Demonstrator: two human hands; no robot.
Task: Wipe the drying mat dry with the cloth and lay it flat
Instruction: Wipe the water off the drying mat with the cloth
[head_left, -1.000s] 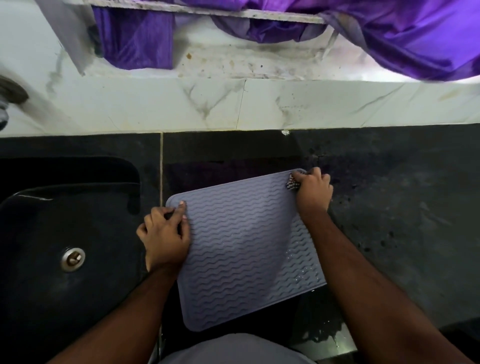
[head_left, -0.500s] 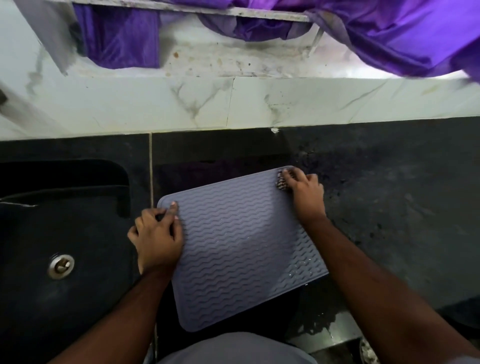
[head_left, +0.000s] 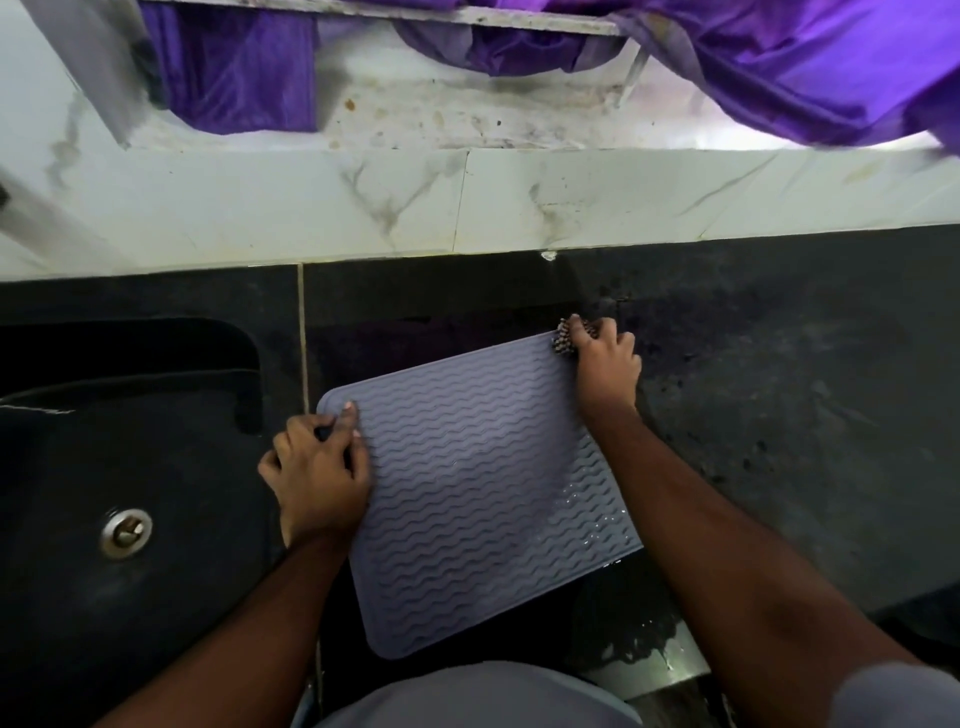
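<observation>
A lavender-grey drying mat (head_left: 472, 483) with wavy ridges lies on the black counter, turned a little anticlockwise. Water drops glisten near its right edge. My left hand (head_left: 317, 473) grips the mat's left edge near the far left corner, thumb on top. At the far right corner my right hand (head_left: 605, 366) is closed around a small bunched checkered cloth (head_left: 563, 340). Only a bit of the cloth shows past my fingers.
A black sink (head_left: 130, 467) with a metal drain (head_left: 124, 532) lies just left of the mat. A white marble backsplash (head_left: 467, 202) runs along the back, with purple fabric (head_left: 779, 67) hanging above. A puddle (head_left: 639, 639) wets the counter's front edge.
My right hand with the cloth has slid a little toward the mat's far right corner. My left hand keeps its hold on the left edge.
</observation>
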